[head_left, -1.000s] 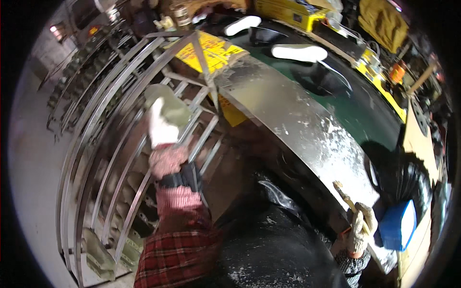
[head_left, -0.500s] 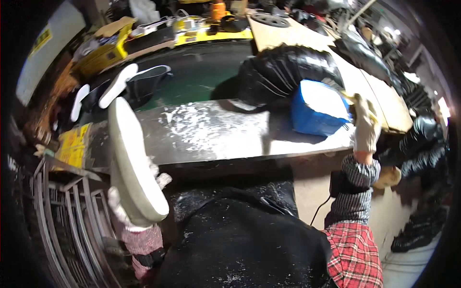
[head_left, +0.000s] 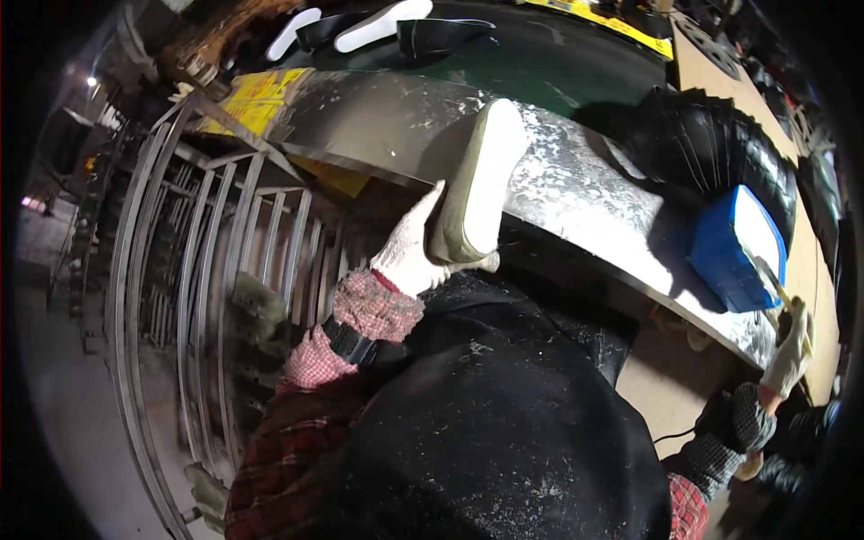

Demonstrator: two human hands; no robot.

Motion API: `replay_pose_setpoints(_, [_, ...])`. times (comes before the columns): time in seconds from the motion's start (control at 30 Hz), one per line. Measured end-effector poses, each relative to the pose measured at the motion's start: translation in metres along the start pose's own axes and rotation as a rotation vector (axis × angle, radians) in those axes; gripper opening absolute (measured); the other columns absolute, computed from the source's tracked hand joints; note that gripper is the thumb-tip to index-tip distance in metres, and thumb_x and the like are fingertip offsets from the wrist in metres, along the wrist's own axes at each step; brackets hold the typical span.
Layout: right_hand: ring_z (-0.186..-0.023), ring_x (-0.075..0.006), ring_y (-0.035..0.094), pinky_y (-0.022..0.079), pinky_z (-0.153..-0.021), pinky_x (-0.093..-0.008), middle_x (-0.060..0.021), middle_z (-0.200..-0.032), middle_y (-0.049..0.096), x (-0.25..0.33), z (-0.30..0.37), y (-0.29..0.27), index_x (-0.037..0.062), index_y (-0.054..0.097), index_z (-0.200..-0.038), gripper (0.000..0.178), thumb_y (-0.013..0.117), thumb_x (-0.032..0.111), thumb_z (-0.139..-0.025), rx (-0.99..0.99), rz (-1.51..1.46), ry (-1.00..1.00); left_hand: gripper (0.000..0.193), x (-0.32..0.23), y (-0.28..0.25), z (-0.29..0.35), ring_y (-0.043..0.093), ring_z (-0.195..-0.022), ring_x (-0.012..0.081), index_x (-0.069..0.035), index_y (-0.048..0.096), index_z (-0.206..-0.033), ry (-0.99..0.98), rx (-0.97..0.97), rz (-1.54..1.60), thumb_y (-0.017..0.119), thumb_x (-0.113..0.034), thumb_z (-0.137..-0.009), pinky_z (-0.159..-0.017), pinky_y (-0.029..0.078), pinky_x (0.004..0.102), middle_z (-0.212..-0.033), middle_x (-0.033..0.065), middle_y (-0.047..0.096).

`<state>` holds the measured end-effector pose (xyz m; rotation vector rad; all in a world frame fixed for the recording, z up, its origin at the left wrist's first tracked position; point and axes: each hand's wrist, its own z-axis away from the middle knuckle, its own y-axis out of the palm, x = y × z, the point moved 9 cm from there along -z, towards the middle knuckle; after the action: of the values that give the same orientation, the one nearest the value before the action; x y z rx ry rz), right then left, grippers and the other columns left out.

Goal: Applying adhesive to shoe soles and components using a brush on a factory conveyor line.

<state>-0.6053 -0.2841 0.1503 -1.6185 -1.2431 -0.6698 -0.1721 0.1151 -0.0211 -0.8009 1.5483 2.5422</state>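
My gloved left hand (head_left: 409, 247) is wrapped round the lower end of a grey-green shoe last (head_left: 457, 202). The white sole-shaped face (head_left: 489, 171) on the last points up, and its far end reaches over the workbench. Far to the right, my gloved right hand (head_left: 792, 351) is closed on a thin-handled brush (head_left: 774, 286). The brush leans on the near rim of a blue container (head_left: 717, 252), its head over the white contents. My fingers partly hide its handle.
A metal rack (head_left: 202, 288) stands left of me. The bench top (head_left: 576, 193) is smeared white. Black boot-upper pieces (head_left: 693, 135) are stacked behind the container. White soles (head_left: 382, 25) lie at the back beside black pieces (head_left: 441, 38). A yellow sheet (head_left: 261, 97) covers the bench's left end.
The view has swung left, so the bench now sits further right and more of the rack shows. My left hand has brought the shoe last in front of me. My right hand stays at the container.
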Motion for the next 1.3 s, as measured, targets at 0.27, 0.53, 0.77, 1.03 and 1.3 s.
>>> replay_pose_setpoints(0.27, [-0.099,-0.0188,0.063,0.050,-0.090,-0.0315,-0.0130,-0.107,0.065,0.135,0.112,0.182,-0.0056,0.060,-0.116,0.032,0.044,0.017,-0.101,0.483,-0.064,-0.156,0.044,-0.018,-0.027,0.034,0.067,-0.091,0.0359,-0.005,0.044,-0.134,0.253,-0.183,-0.276,0.040,-0.035,-0.102,-0.072,0.059,0.0476,-0.106,0.0230,0.063])
replay_pose_setpoints(0.53, [-0.073,-0.0074,0.060,0.049,-0.067,-0.0210,-0.0043,-0.089,0.067,0.153,0.148,0.391,-0.0041,0.063,-0.107,0.025,0.060,0.017,-0.094,0.770,-0.603,0.016,0.057,0.011,-0.036,0.014,0.068,-0.076,0.0400,-0.006,0.057,-0.123,-0.216,0.134,0.277,0.044,-0.054,-0.096,-0.056,0.058,0.0499,-0.099,0.0202,0.068])
replay_pose_setpoints(0.77, [-0.065,-0.0126,0.061,0.049,-0.059,-0.0225,-0.0062,-0.073,0.064,0.189,0.189,0.342,-0.0059,0.067,-0.089,0.021,0.055,0.012,-0.093,1.022,-0.586,-0.406,0.060,0.018,-0.064,0.023,0.066,-0.080,0.0416,-0.007,0.058,-0.122,-0.254,0.016,0.384,0.049,-0.058,-0.092,-0.062,0.056,0.0542,-0.098,0.0187,0.067])
replay_pose_setpoints(1.03, [-0.068,-0.0050,0.054,0.044,-0.060,-0.0222,-0.0002,-0.075,0.062,0.204,0.159,0.408,-0.0038,0.066,-0.094,0.026,0.063,0.022,-0.093,1.128,-0.464,-0.061,0.064,-0.006,-0.037,0.024,0.067,-0.066,0.0307,-0.005,0.042,-0.137,-0.082,-0.001,-0.035,0.039,-0.054,-0.097,-0.049,0.058,0.0359,-0.090,0.0255,0.066])
replay_pose_setpoints(1.3, [-0.071,-0.0116,0.061,0.051,-0.067,-0.0241,-0.0062,-0.085,0.068,0.223,0.218,0.352,-0.0043,0.064,-0.106,0.024,0.062,0.017,-0.093,1.262,-0.627,-0.103,0.057,-0.021,-0.053,0.030,0.066,-0.072,0.0133,-0.014,0.022,-0.151,0.158,0.124,-0.212,0.045,-0.026,-0.100,-0.053,0.054,0.0222,-0.111,0.0149,0.064])
